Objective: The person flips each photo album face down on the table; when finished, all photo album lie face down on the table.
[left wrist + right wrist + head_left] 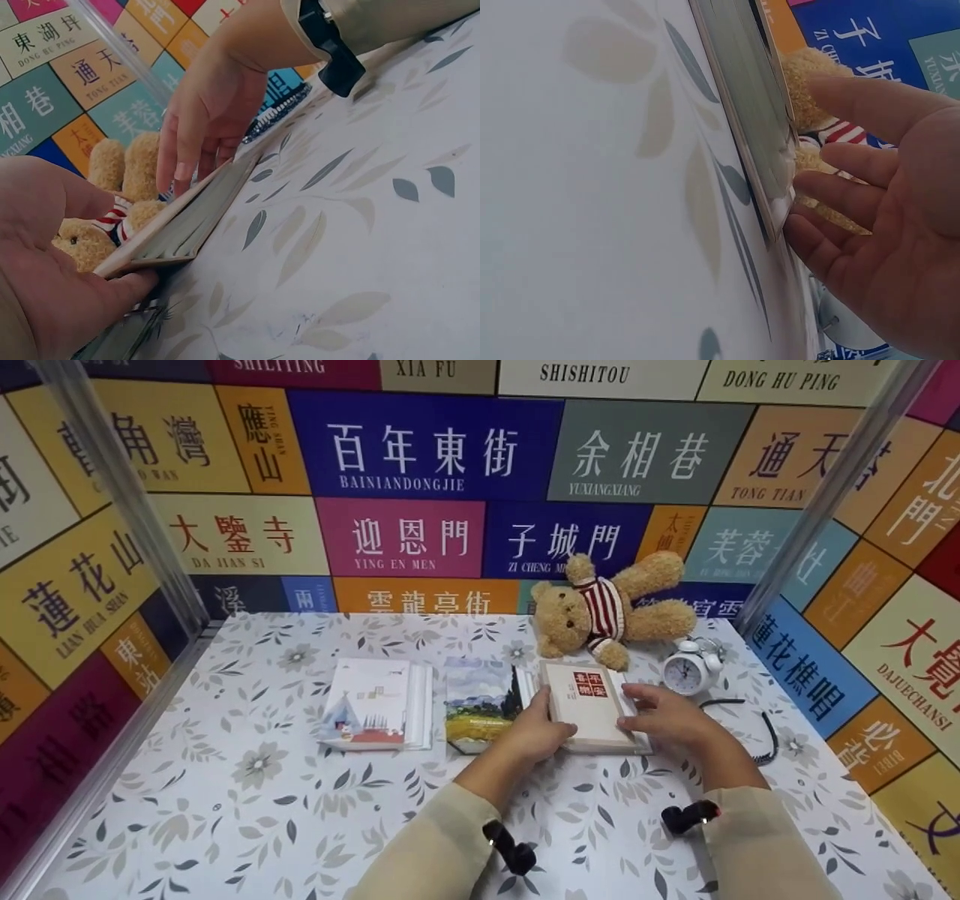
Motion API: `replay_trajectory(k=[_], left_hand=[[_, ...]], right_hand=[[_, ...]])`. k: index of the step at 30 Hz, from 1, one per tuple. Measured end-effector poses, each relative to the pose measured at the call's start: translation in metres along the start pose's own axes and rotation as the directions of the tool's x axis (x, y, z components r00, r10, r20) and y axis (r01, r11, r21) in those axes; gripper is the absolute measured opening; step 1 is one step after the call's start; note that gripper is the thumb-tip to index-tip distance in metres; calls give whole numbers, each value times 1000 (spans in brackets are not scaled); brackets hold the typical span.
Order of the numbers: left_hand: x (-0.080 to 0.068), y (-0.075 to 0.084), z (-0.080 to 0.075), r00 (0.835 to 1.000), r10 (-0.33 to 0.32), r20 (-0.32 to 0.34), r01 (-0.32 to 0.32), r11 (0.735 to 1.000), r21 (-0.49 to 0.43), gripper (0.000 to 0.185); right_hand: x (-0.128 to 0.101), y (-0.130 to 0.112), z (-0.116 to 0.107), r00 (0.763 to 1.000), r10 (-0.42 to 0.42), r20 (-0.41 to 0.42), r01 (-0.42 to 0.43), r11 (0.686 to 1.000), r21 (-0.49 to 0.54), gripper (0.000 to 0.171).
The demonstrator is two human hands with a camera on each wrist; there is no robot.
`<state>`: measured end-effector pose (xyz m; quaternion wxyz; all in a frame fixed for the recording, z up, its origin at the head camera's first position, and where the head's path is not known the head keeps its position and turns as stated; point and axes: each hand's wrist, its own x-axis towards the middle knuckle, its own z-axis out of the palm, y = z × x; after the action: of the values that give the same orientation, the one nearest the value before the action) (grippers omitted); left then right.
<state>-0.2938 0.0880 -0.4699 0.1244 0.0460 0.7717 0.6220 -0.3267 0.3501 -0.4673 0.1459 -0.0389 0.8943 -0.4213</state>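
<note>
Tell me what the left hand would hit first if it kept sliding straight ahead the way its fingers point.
Probably the teddy bear. The left hand points along the cream book toward the back wall, and the bear lies just past the book, though depth is unclear.

Free room: lower half of the frame, bare bench [225, 810] in front of the books; also the left strip and the upper-left band below the wall.

Obstacles, mid-frame, left to right: white booklet stack [375, 714]; landscape-cover book [480, 705], just beside it; cream book [592, 706], flanked by left hand [536, 731] and right hand [664, 716].

Behind: teddy bear [607, 607], touching the back wall. Right: alarm clock [691, 667], black cable [761, 735]. Printed side walls [75, 607] close off both flanks.
</note>
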Motion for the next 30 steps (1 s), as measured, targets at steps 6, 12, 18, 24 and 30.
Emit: replay_trajectory(k=[6, 12, 18, 24, 30], left_hand=[[-1, -1, 3, 1000, -20, 19, 20, 1000, 24, 92], [0, -2, 3, 1000, -1, 20, 1, 1000, -21, 82], [0, 4, 5, 1000, 18, 11, -17, 991, -131, 81], [-7, 20, 3, 997, 71, -40, -78, 974, -212, 79], [-14, 28, 2, 993, 72, -89, -94, 958, -271, 76]], right_hand=[[-3, -5, 1, 1000, -13, 6, 14, 991, -133, 89], [-4, -5, 0, 999, -35, 29, 40, 984, -173, 81], [-7, -6, -2, 994, -98, 53, 108, 969, -224, 73], [-11, -17, 2, 990, -106, 90, 121, 977, -175, 77], [-13, -29, 11, 970, -132, 205, 133, 991, 6, 78]])
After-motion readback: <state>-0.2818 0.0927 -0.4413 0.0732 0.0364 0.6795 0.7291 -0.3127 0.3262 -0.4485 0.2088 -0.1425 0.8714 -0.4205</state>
